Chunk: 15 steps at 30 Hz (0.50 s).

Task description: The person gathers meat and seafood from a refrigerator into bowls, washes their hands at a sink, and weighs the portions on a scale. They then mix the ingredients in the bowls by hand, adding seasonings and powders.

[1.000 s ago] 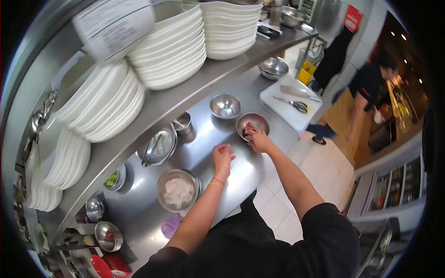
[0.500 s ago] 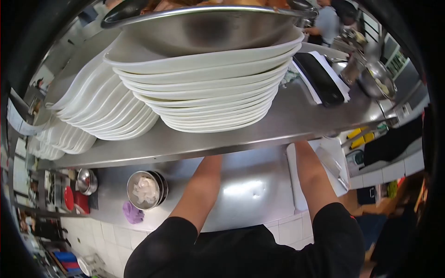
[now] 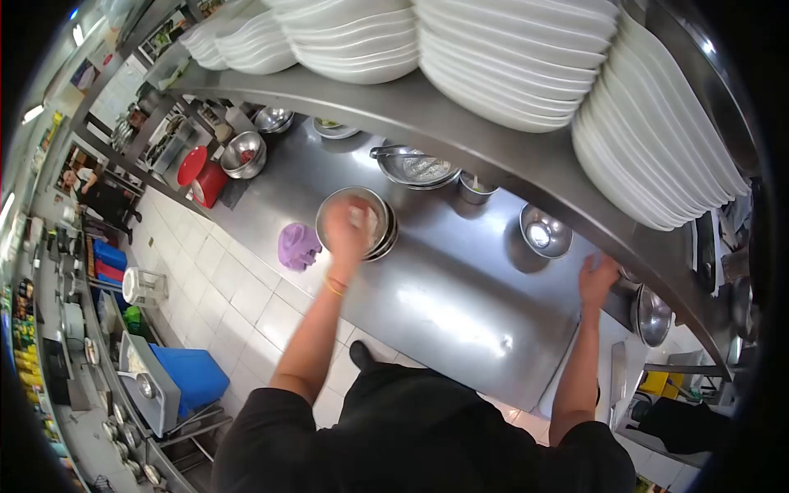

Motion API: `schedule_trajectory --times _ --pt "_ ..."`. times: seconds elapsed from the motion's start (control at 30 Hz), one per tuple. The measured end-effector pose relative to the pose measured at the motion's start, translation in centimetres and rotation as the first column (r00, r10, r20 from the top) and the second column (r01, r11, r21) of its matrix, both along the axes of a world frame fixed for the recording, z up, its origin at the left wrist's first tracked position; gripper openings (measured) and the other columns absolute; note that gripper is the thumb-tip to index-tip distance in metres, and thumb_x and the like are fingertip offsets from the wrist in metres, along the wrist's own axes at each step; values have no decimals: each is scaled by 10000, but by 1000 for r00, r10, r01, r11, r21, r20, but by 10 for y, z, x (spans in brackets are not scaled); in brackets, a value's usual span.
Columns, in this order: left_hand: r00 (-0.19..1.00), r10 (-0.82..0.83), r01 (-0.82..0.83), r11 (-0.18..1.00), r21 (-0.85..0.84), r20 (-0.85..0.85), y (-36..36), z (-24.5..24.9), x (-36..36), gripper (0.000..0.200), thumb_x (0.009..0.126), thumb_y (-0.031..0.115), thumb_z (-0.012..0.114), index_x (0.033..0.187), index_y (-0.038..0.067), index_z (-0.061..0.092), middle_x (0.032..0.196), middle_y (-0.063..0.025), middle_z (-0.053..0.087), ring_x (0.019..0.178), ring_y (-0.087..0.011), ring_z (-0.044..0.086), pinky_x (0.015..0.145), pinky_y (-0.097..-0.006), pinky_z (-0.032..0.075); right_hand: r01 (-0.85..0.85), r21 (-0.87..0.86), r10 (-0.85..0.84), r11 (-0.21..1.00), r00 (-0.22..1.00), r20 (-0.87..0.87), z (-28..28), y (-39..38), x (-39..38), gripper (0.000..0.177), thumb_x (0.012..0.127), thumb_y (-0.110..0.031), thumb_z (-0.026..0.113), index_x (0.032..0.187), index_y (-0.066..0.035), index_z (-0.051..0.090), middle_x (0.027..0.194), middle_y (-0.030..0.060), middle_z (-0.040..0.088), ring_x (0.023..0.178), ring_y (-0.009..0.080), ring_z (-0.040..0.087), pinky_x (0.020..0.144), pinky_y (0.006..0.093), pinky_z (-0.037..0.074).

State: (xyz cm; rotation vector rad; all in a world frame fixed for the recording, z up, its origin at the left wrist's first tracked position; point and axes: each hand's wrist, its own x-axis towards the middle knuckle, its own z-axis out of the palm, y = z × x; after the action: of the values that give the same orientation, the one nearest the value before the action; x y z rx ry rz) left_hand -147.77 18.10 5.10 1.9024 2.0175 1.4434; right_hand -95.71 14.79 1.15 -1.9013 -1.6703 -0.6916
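My left hand (image 3: 347, 226) is over a metal bowl (image 3: 322, 215) stacked on others at the middle left; motion smears its fingers, and something pale shows beside them in the bowl. A crumpled purple cloth (image 3: 297, 246) lies just left of that stack. On the right, my right hand (image 3: 600, 278) reaches to the steel counter (image 3: 444, 287) below the shelf, its fingers partly bent near the rim of a small bowl. Whether it grips anything cannot be made out. A shiny empty bowl (image 3: 546, 231) stands up and left of it.
Stacked white plates (image 3: 509, 66) line the steel shelf (image 3: 493, 156) above. A strainer (image 3: 417, 167) and a small pot (image 3: 475, 188) stand beneath it. A red scale (image 3: 209, 182) is at the far left, a knife (image 3: 618, 374) at the right. Another person (image 3: 103, 193) stands far left.
The view has swung left and down. My left hand, hidden under the shelf before, is now over the bowl stack. My right hand has come into sight at the right.
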Motion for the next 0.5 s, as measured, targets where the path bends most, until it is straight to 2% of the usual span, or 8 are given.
schedule_trajectory --times 0.03,0.1,0.13,0.23,0.3,0.37,0.43,0.5 --pt "943 -4 12 1000 22 -332 8 13 -43 233 773 152 710 949 20 631 959 -145 620 946 -354 576 823 -427 470 -148 -25 139 989 968 -211 6 -6 -35 222 852 -111 603 1045 -5 628 1001 150 652 925 320 628 844 405 496" --pt "951 80 -161 953 -256 -299 30 -19 -100 203 737 142 708 851 1 617 846 -178 624 859 -393 602 768 -432 490 -391 -100 155 915 570 -807 28 -20 -129 168 866 -63 589 1023 -28 635 957 151 661 817 280 649 759 388 528" --pt "955 56 -137 955 -263 -292 34 -27 -109 203 737 142 708 851 1 617 846 -178 624 859 -393 602 768 -432 490 -510 -42 333 859 618 -712 2 -15 -152 129 864 -49 591 984 -38 636 918 125 653 808 199 636 699 318 527" --pt "960 -243 161 886 -435 -139 43 -26 -121 93 696 82 661 698 11 601 686 -169 621 635 -400 565 667 -459 481 -664 -106 303 740 471 -829 8 -10 -263 144 856 -131 611 929 -11 647 836 110 669 767 184 638 673 326 505" --pt "960 -253 278 850 -447 117 32 6 -109 178 713 94 647 697 -42 533 586 -190 535 611 -363 628 669 -414 539 -640 -232 158 732 491 -856 -6 6 -315 194 851 -181 622 917 -2 656 833 130 681 780 190 639 682 327 505" --pt "945 -231 309 865 -395 232 34 -6 -123 175 731 90 641 700 -36 524 595 -166 537 587 -323 623 638 -407 548 -556 -385 -212 737 352 -912 11 15 -365 256 831 -215 643 906 29 658 830 167 682 802 231 660 717 353 505" --pt "918 -207 324 884 -337 339 33 -3 -137 174 748 86 634 702 -31 514 604 -143 539 564 -282 619 606 -400 557 -494 -458 -242 739 439 -865 5 30 -387 306 820 -221 652 958 52 647 866 183 680 795 240 670 722 360 514" --pt "520 17 369 898 -242 854 26 9 -154 124 813 45 577 712 39 505 658 -53 547 601 -202 598 509 -377 527 -431 -531 -275 729 526 -805 -9 39 -401 363 809 -227 661 1010 75 636 903 198 679 788 249 681 726 367 524"
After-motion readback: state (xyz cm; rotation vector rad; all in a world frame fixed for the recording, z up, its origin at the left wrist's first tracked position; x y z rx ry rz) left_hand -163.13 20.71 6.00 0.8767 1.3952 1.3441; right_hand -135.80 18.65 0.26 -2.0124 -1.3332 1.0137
